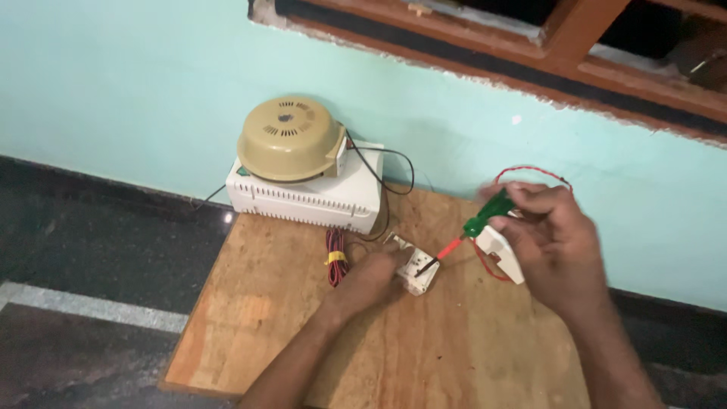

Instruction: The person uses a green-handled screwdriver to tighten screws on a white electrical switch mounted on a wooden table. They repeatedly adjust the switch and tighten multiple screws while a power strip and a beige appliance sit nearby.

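My left hand (369, 279) rests on the plywood board (257, 318) and holds a small white electrical socket (417, 270) steady. My right hand (549, 238) grips a screwdriver (485, 214) with a green handle and a red shaft. Its tip touches the socket. A second white plastic piece (500, 254) lies under my right hand, with a thin red wire (530, 171) looping up behind the fingers.
A white box-shaped unit (307, 197) with a beige domed device (290, 138) on top stands at the board's far edge against the turquoise wall. A bundle of red and black wire (335, 257) lies beside my left hand. Dark floor lies to the left.
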